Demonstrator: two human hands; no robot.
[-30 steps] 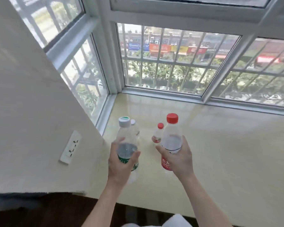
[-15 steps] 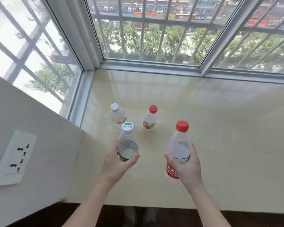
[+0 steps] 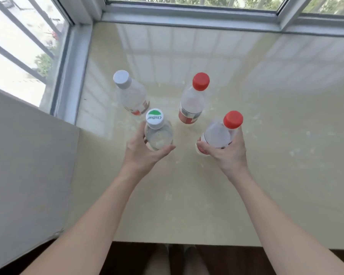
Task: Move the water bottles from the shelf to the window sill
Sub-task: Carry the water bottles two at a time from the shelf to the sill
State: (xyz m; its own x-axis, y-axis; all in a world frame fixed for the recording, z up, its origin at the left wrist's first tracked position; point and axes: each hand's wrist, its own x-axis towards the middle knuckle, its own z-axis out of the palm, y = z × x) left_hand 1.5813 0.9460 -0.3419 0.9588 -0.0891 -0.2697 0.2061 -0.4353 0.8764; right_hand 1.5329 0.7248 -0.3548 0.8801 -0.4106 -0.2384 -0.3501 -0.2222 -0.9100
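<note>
Clear plastic water bottles point(image 3: 191, 104): 4, 2 of them red-capped.
Left hand point(image 3: 141, 155): fingers wrap green-and-white-capped clear bottle point(image 3: 159, 135).
Right hand point(image 3: 228, 153): fingers wrap red-capped clear bottle point(image 3: 216, 133).

Sill point(image 3: 266, 135) bears rear-left bottle point(image 3: 131, 96) and rear-right bottle point(image 3: 192, 102), behind front-left bottle point(image 3: 159, 135) and front-right bottle point(image 3: 218, 133).

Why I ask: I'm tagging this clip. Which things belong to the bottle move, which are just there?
Job: green-capped bottle, left hand; held red-capped bottle, right hand; white-capped bottle; standing red-capped bottle; window sill.
Just there: window frame; wall.
</note>
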